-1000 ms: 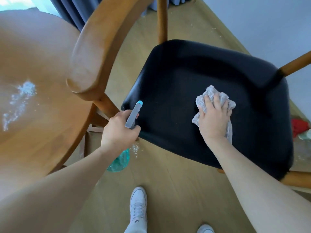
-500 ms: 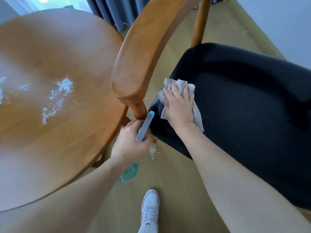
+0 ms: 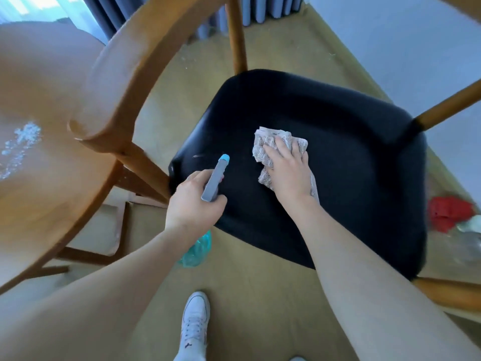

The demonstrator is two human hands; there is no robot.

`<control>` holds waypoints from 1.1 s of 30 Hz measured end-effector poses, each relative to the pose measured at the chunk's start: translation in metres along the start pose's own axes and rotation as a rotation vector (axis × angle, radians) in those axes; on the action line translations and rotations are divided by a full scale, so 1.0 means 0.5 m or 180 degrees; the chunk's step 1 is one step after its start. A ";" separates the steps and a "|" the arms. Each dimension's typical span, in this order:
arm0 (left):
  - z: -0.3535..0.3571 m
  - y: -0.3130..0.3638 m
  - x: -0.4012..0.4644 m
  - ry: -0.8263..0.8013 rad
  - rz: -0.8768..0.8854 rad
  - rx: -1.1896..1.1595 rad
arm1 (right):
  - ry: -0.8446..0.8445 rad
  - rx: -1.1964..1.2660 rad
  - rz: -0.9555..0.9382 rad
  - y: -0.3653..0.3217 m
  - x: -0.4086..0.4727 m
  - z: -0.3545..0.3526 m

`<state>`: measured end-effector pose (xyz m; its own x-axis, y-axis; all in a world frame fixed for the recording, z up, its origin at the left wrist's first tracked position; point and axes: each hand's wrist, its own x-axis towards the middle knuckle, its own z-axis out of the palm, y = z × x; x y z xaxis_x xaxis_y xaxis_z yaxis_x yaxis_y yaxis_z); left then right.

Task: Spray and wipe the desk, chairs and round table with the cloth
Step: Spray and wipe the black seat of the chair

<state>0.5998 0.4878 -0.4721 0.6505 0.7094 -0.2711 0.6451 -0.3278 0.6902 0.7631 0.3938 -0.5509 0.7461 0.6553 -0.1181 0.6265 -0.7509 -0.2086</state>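
The right hand (image 3: 286, 170) lies flat with fingers spread on the crumpled grey cloth (image 3: 270, 144), pressing it onto the black seat (image 3: 351, 165) of the wooden chair (image 3: 145, 66), towards the seat's left front part. The left hand (image 3: 195, 201) is wrapped around the spray bottle (image 3: 214, 178) at the seat's front-left corner, nozzle pointing over the seat. White foam (image 3: 23, 142) sits on the round bench (image 3: 52, 178) to the left, beside the chair's arm.
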 end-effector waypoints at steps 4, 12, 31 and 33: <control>0.079 0.078 -0.026 -0.0105 0.0088 -0.0183 | -0.0006 0.0054 0.0269 0.121 -0.054 -0.022; 0.184 0.168 -0.061 -0.0319 0.0056 -0.0178 | -0.0051 -0.0051 0.0579 0.247 -0.117 -0.041; 0.057 0.142 0.159 -0.0665 0.0117 -0.0218 | 0.0602 0.0476 0.2241 0.240 -0.071 -0.039; 0.030 0.133 0.184 -0.0597 0.0157 -0.0184 | 0.0582 0.0424 0.2118 0.216 -0.043 -0.035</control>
<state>0.7087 0.5219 -0.4615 0.7475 0.5630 -0.3525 0.5900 -0.3189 0.7418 0.8188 0.2974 -0.5536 0.9947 0.0271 -0.0990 -0.0003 -0.9636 -0.2672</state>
